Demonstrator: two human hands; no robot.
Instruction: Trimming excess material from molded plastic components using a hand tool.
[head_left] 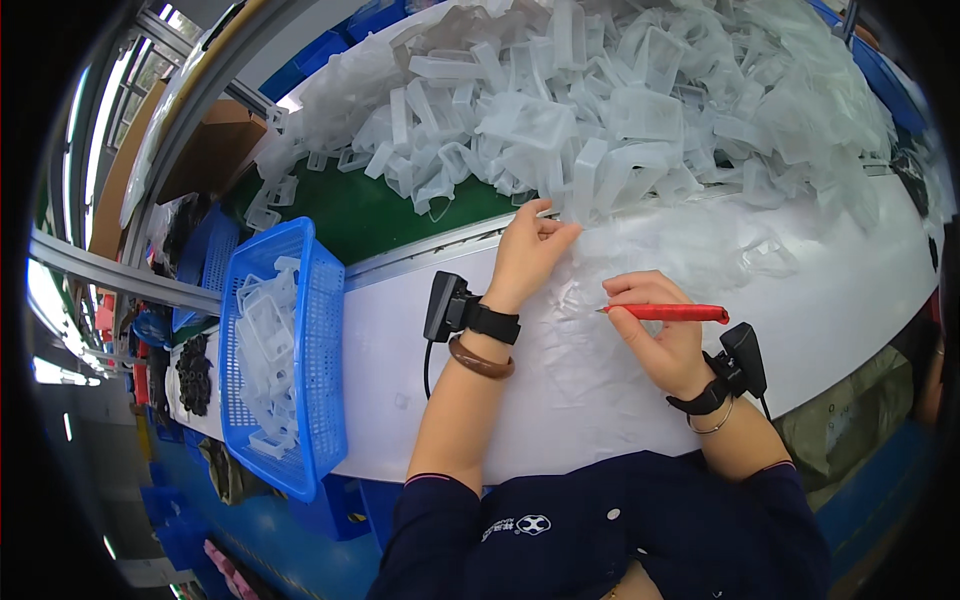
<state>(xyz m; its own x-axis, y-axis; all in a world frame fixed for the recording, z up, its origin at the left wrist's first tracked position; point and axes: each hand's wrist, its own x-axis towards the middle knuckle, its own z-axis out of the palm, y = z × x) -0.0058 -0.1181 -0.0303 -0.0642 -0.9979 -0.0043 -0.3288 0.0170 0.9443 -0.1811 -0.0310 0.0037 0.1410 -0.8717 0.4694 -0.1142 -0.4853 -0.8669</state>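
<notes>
My left hand reaches to the front edge of a heap of translucent plastic frames. Its thumb and fingers are apart, and I see nothing held between them. A red-handled craft knife lies in my right hand, which is closed around it over the white tabletop. The knife's pointed tip faces left, toward the space between my hands. Thin clear plastic lies on the table there; its exact shape is hard to make out.
To the left stands a blue perforated basket holding several translucent pieces. Behind it runs a green surface with a metal rail along its front. A metal post rises at the far left.
</notes>
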